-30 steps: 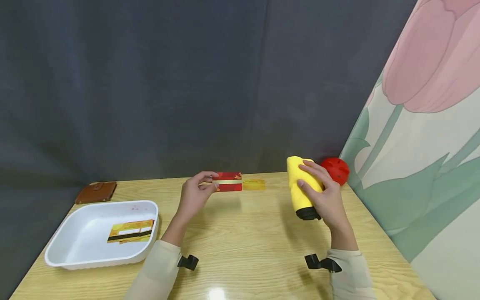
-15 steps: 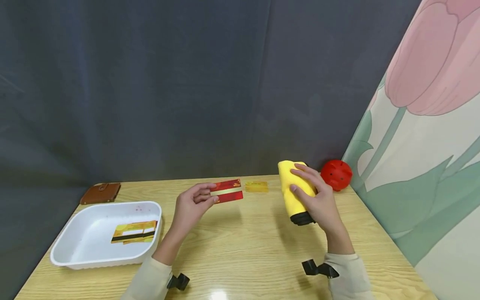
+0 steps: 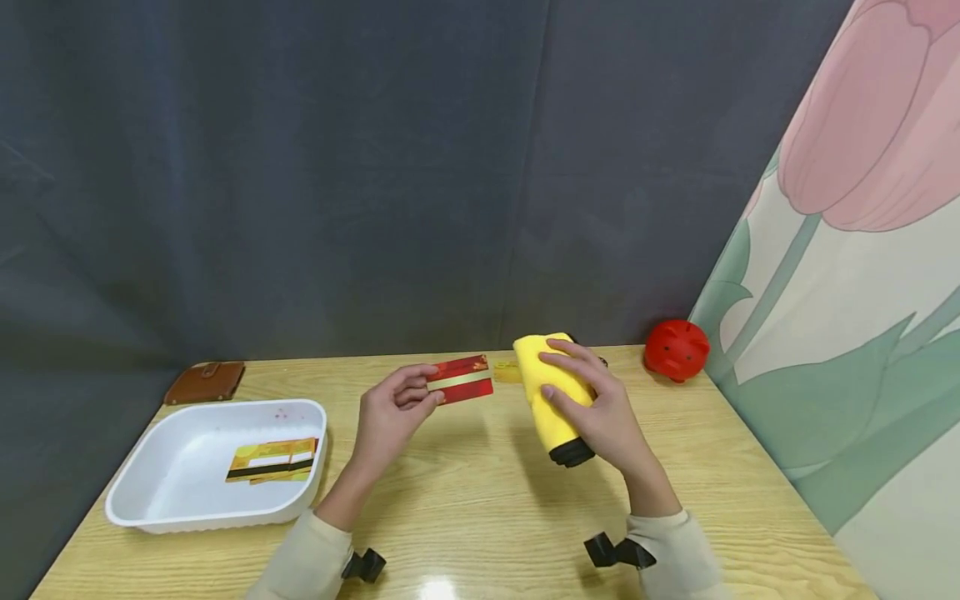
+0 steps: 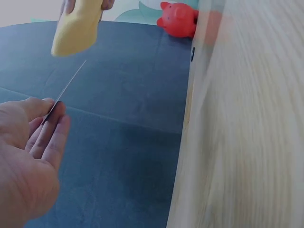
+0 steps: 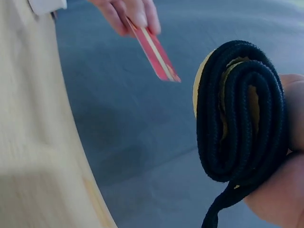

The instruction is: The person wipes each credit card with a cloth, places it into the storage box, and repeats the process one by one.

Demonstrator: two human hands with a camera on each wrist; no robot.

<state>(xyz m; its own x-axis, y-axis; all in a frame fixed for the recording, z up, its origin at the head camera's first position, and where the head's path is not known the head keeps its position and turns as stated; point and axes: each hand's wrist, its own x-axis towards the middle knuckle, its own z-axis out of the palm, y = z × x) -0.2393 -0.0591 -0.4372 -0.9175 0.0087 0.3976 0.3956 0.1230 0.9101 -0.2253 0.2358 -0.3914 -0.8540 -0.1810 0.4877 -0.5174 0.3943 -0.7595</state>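
Note:
Between thumb and fingers my left hand pinches a red card with a pale stripe, held above the table; the left wrist view catches it edge-on. My right hand grips a rolled yellow cloth with a black edge, also raised off the table. The right wrist view shows the cloth's coiled black end. A small gap separates the cloth from the red card. Behind them a yellow card lies on the table, partly covered by the cloth.
A white tray at the left holds several yellow cards. Behind it lies a brown leather wallet. A red piggy bank stands at the back right. The wooden table ends at a dark curtain.
My right hand has carried the cloth leftward, closer to the red card. The red card has tilted and come slightly lower in my left hand. The head view has shifted slightly.

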